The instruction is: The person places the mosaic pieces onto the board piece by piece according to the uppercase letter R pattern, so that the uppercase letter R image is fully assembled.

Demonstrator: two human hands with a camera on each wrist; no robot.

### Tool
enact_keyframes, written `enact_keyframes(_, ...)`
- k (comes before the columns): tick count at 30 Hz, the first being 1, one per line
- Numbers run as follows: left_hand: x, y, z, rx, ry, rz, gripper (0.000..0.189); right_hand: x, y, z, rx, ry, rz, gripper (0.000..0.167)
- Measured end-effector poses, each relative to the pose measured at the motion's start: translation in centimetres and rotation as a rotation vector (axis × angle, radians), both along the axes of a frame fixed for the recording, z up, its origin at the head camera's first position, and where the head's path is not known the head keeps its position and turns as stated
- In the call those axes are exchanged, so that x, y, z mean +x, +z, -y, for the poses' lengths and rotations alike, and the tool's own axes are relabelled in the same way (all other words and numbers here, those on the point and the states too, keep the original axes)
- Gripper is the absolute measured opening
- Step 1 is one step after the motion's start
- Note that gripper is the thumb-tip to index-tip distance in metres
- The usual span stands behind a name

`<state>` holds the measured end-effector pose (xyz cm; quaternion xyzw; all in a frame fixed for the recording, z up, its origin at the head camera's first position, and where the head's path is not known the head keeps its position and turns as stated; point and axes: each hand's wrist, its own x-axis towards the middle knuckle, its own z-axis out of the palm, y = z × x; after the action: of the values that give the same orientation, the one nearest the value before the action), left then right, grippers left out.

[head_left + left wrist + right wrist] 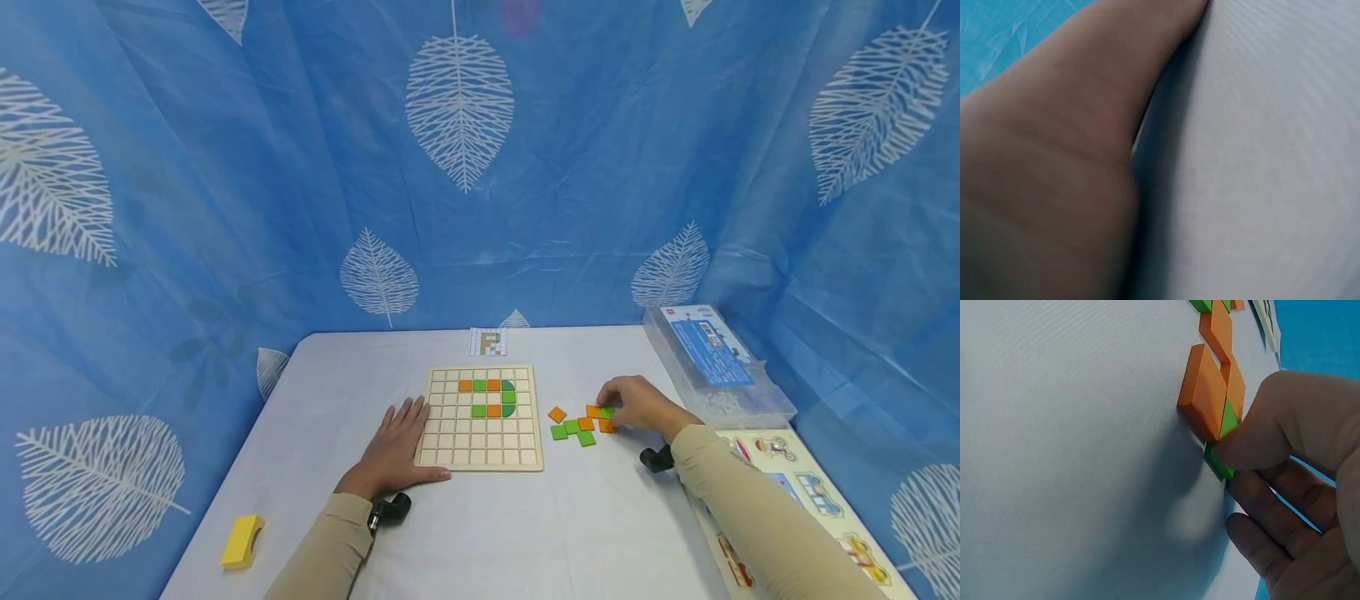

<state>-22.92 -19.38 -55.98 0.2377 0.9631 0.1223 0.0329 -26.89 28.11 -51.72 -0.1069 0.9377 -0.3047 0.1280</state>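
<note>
A wooden grid board (442,457) lies on the table, with orange, light green and dark green pieces set in its upper cells. Spread along its left edge, my left hand (393,450) rests with straight fingers, its thumb at the near left corner. To the right of the board is a loose group of orange and green square tiles (586,424). My right hand (641,404) is at the right end of that group. Thumb and fingers pinch a green tile (1219,464) there, close beside an orange tile (1205,394); the thumb covers part of the green one.
Behind the board lies a small pattern card (488,342). A clear plastic case (720,402) stands at the back right, and a picture board (798,475) lies under the right forearm. A yellow arched block (242,542) sits at the front left.
</note>
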Motion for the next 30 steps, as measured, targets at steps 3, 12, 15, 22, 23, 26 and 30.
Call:
enact_keyframes(3,0.07,0.11,-0.03,0.004,0.0,0.001,0.132,0.06,-0.06,-0.07,-0.01,-0.007,0.012,0.031)
enact_keyframes(12,0.13,0.16,-0.13,0.002,0.004,-0.001,0.132,0.25,0.03,0.0,-0.017,0.004,-0.014,0.027)
enact_keyframes(15,0.13,0.11,-0.12,0.003,0.004,0.003,0.132,0.26,-0.04,0.01,-0.013,0.004,-0.023,0.026)
enact_keyframes(22,0.11,-0.01,-0.07,0.004,0.0,0.0,0.131,0.01,-0.27,-0.01,-0.009,0.001,-0.05,0.024)
enact_keyframes(23,0.12,0.0,-0.08,0.003,0.001,0.0,0.131,-0.03,-0.25,0.04,-0.009,-0.005,-0.049,0.024)
enact_keyframes(26,0.1,-0.04,-0.08,0.0,0.002,-0.003,0.132,-0.09,-0.08,0.22,-0.008,-0.016,-0.049,0.023)
enact_keyframes(30,0.12,-0.05,-0.07,-0.001,0.0,-0.004,0.132,-0.2,0.15,0.48,-0.017,-0.018,-0.063,0.024)
